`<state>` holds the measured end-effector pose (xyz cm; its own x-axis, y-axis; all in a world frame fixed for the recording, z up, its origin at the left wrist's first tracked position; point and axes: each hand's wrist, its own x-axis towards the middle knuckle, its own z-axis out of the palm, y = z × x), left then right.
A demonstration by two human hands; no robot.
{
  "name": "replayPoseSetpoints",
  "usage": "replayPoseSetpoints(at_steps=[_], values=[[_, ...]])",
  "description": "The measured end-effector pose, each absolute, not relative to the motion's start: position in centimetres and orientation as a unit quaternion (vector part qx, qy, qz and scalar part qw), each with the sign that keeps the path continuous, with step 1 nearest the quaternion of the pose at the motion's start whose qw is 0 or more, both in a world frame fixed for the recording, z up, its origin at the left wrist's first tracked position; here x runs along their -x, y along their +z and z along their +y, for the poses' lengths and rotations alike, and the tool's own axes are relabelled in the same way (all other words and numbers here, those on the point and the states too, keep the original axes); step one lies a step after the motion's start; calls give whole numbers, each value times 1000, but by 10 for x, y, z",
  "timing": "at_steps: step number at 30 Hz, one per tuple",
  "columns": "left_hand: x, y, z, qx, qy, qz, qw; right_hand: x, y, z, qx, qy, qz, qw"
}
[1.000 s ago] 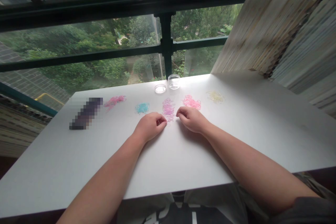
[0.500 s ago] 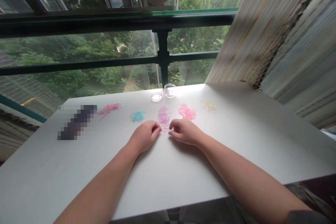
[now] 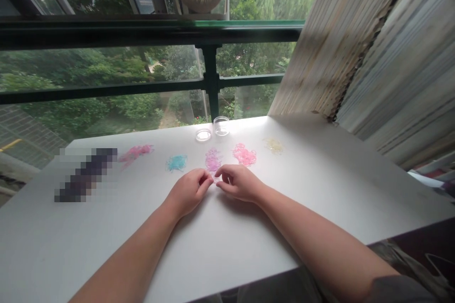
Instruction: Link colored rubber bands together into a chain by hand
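Just in front of me on the white table lies a loose pile of purple rubber bands (image 3: 213, 158). My left hand (image 3: 190, 191) is at its near edge, thumb and forefinger pinched; whatever they hold is too small to make out. Close beside those fingertips is my right hand (image 3: 240, 183), its thumb and forefinger curved with a gap between them and nothing visible held. A pile of pink rubber bands (image 3: 244, 155) sits just beyond the right hand, and turquoise rubber bands (image 3: 177, 163) lie beyond the left.
Toward the back of the white table (image 3: 320, 189) stand a clear round container (image 3: 221, 126) and a clear lid (image 3: 203, 135). Yellow bands (image 3: 273, 146) lie to the right, pink-red ones (image 3: 137, 154) to the left. A pixelated dark item (image 3: 87, 175) is at far left. A curtain (image 3: 313, 57) hangs right.
The whole view has shifted, so the table and piles appear farther left and slightly lower. My hands stay close together at the near edge of the purple pile, with little change in pose.
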<state>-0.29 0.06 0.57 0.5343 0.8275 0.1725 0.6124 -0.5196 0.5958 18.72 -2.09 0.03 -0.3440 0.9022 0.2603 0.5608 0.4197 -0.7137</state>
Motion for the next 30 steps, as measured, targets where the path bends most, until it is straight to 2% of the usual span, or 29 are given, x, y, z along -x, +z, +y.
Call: replayPoseSetpoints(at_steps=[14, 21, 30], values=[[2, 8, 0, -840, 227, 418, 260, -195, 1, -14, 463, 195, -795, 340], [4, 9, 0, -834, 224, 430, 265, -256, 11, 10, 641, 72, -702, 301], [5, 9, -1, -834, 219, 431, 264, -269, 5, 14, 687, 102, -665, 275]])
